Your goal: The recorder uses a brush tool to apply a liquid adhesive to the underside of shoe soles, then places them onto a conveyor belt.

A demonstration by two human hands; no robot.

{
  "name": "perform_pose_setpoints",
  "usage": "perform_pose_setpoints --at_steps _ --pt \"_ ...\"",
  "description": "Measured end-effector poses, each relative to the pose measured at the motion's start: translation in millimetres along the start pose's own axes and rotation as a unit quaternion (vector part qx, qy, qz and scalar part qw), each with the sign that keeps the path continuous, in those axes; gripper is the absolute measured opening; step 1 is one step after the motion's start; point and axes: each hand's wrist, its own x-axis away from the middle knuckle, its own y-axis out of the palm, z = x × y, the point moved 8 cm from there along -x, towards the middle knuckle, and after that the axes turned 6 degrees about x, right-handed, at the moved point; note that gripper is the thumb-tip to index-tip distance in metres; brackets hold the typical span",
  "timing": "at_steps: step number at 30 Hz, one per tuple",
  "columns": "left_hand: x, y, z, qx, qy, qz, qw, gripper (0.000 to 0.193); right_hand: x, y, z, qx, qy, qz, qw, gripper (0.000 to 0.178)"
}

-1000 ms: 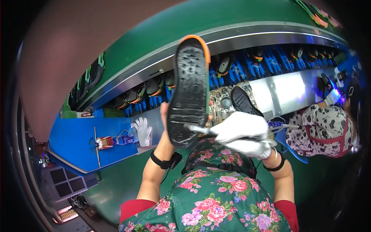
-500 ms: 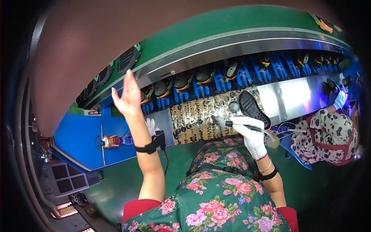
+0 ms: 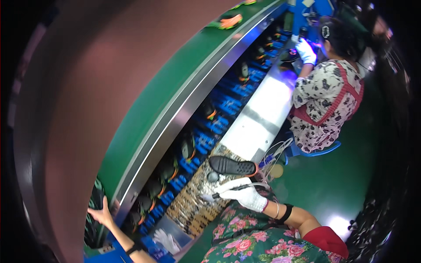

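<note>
My bare left hand [image 3: 103,214] reaches to the green belt at the far left. Its thumb and fingers are spread beside dark shoe soles [image 3: 93,225]; whether it touches them I cannot tell. My right hand [image 3: 243,194], in a white knit glove, is closed around a dark-handled brush [image 3: 228,190] with a thin clear tube running from it. The brush's pale tip is low over the taped bench covering [image 3: 186,210]. Just beyond the right hand lies a black shoe sole [image 3: 232,166], tread up, with a small round grey piece [image 3: 213,176] beside it.
Blue racks [image 3: 204,142] carrying shoes run along the bench beneath a metal rail [image 3: 171,114]. A white glove [image 3: 166,241] lies at the bench's near end. A co-worker [image 3: 326,101] sits at the right, gloved hand raised. Orange-green shoe parts [image 3: 228,21] sit on the belt [image 3: 144,109].
The view has swung to the right, bringing the co-worker more fully into sight. My left hand has come to the soles on the belt. My right hand still holds the brush.
</note>
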Motion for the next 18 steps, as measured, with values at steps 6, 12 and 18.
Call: perform_pose_setpoints --at_steps 6,12,18 --pt "15.4 62.3 239.1 0.17 0.11 -0.234 0.951 0.089 18.3 -58.9 -20.6 -0.029 -0.033 0.063 0.997 0.019" --pt "86.3 208.4 582.2 0.182 0.482 -0.364 0.776 0.089 3.1 -115.7 -54.5 0.021 -0.072 0.106 0.992 0.02" --pt "62.2 391.3 821.4 0.256 0.56 -0.293 0.732 0.071 -36.8 -170.8 -92.8 0.015 -0.082 0.139 0.987 0.015"
